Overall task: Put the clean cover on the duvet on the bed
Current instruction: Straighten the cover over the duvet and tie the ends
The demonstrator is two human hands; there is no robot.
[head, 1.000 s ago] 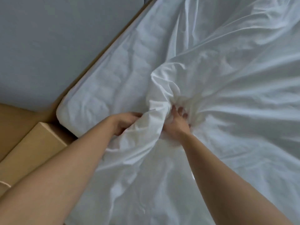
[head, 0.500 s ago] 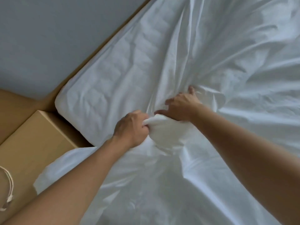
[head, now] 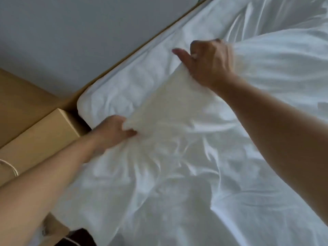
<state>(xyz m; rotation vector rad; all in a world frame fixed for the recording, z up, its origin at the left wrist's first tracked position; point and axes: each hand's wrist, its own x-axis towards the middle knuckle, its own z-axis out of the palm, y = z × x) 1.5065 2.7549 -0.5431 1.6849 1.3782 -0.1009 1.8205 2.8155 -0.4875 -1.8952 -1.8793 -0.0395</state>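
Note:
A white duvet cover [head: 177, 174] lies crumpled over most of the bed. A stretch of it runs taut between my two hands. My left hand [head: 113, 132] grips a bunch of the fabric near the mattress corner. Farther up the bed my right hand [head: 209, 63] clutches the other end of that stretch, with its thumb sticking out to the left. The duvet itself cannot be told apart from the cover. A white fitted sheet on the mattress [head: 127, 86] shows along the bed's left edge.
A cardboard box [head: 39, 139] with a white cord on it stands beside the bed at the lower left. A wooden bed frame edge [head: 142, 45] runs diagonally along the mattress, with a grey wall [head: 71, 32] behind it.
My hands were close together on one bunch of fabric. They have pulled apart: the right hand went up and away along the bed, the left stayed near the mattress corner, and the fabric between them is stretched.

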